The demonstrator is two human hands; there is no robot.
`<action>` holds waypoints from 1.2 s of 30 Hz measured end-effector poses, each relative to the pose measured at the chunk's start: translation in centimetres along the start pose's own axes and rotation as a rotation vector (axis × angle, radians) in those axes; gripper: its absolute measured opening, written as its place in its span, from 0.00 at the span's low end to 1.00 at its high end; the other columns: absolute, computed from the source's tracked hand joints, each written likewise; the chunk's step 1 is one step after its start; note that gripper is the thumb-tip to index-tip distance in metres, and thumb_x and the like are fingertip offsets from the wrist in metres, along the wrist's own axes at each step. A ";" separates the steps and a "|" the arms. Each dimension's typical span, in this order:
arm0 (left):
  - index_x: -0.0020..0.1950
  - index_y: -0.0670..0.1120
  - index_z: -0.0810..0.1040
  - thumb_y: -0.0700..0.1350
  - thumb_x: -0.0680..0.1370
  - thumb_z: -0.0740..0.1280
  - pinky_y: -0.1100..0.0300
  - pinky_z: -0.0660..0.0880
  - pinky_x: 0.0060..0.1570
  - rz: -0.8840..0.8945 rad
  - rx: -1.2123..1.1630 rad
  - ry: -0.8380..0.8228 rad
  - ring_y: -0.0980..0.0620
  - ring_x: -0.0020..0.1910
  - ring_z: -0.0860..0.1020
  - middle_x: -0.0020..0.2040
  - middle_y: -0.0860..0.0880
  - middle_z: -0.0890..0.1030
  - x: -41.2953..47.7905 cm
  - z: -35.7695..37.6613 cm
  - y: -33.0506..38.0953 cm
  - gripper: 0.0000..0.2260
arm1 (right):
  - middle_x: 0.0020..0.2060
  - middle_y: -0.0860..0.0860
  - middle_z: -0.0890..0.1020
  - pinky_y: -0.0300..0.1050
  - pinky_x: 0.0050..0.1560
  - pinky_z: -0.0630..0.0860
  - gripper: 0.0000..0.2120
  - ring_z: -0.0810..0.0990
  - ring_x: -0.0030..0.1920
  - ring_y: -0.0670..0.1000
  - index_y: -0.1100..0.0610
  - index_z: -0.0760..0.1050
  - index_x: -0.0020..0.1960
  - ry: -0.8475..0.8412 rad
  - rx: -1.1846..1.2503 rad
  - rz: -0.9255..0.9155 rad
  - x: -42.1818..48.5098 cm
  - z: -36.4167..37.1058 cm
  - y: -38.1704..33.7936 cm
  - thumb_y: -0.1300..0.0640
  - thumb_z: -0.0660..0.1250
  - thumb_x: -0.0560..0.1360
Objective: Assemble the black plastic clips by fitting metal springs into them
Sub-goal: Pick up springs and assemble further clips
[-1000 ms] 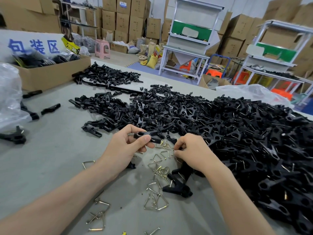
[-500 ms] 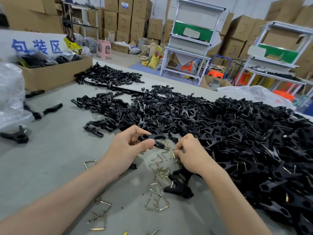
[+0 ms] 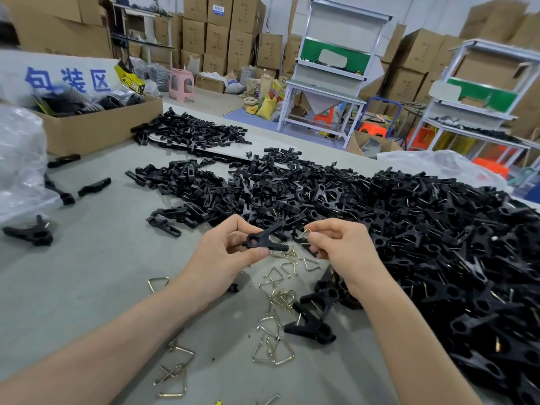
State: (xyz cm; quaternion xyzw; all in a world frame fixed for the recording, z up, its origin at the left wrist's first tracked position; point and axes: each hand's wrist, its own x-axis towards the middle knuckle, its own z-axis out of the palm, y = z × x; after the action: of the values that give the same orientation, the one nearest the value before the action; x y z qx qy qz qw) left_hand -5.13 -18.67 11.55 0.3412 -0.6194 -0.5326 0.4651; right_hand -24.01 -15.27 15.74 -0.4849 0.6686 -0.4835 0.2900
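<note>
My left hand (image 3: 222, 258) holds a black plastic clip (image 3: 267, 239) between thumb and fingers, raised above the grey table (image 3: 87, 273). My right hand (image 3: 344, 252) pinches a triangular metal spring (image 3: 305, 236) just right of the clip's jaws. Loose springs (image 3: 277, 299) lie scattered on the table below both hands. One assembled black clip (image 3: 312, 320) rests beside my right wrist. A big heap of black clips (image 3: 438, 244) fills the right side.
A smaller heap of black clip halves (image 3: 204, 188) lies ahead of my hands, another (image 3: 190, 133) farther back. A cardboard box (image 3: 96, 127) and a clear plastic bag (image 3: 20, 162) stand at the left. Single clips (image 3: 30, 232) lie on the left table.
Both hands rose off the table. My right hand came up from the spring pile with a spring pinched. My left hand turned the clip towards it.
</note>
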 end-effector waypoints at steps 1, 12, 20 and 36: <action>0.44 0.46 0.77 0.36 0.71 0.74 0.70 0.69 0.33 0.003 -0.001 -0.001 0.55 0.33 0.73 0.32 0.54 0.81 0.0 0.0 0.0 0.08 | 0.31 0.50 0.80 0.32 0.31 0.74 0.10 0.77 0.28 0.40 0.57 0.81 0.42 -0.011 0.050 0.016 -0.1 -0.1 -0.2 0.69 0.67 0.74; 0.44 0.45 0.77 0.34 0.71 0.73 0.73 0.67 0.29 0.038 -0.027 -0.029 0.60 0.29 0.70 0.32 0.55 0.81 -0.1 0.2 0.3 0.09 | 0.31 0.52 0.82 0.36 0.31 0.76 0.02 0.79 0.29 0.45 0.63 0.80 0.44 -0.179 0.304 0.071 -1.1 0.8 -1.9 0.67 0.69 0.74; 0.45 0.45 0.77 0.35 0.71 0.74 0.71 0.69 0.37 0.055 -0.030 -0.051 0.55 0.34 0.72 0.37 0.51 0.83 -0.1 0.1 0.1 0.09 | 0.31 0.51 0.83 0.34 0.30 0.74 0.01 0.77 0.28 0.43 0.63 0.81 0.43 -0.138 0.195 0.068 -1.2 1.1 -1.6 0.65 0.70 0.73; 0.43 0.52 0.79 0.44 0.68 0.75 0.69 0.69 0.37 0.063 0.057 -0.072 0.56 0.35 0.73 0.36 0.50 0.81 -0.1 -0.2 0.0 0.08 | 0.34 0.53 0.84 0.38 0.39 0.78 0.13 0.81 0.35 0.48 0.58 0.75 0.44 -0.273 0.509 0.185 -1.5 2.1 -1.3 0.61 0.74 0.63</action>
State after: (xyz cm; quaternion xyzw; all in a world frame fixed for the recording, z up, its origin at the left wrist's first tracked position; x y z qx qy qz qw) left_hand -4.94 -18.65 11.52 0.3154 -0.6611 -0.5114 0.4493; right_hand -21.18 -14.76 16.09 -0.3941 0.5222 -0.5375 0.5321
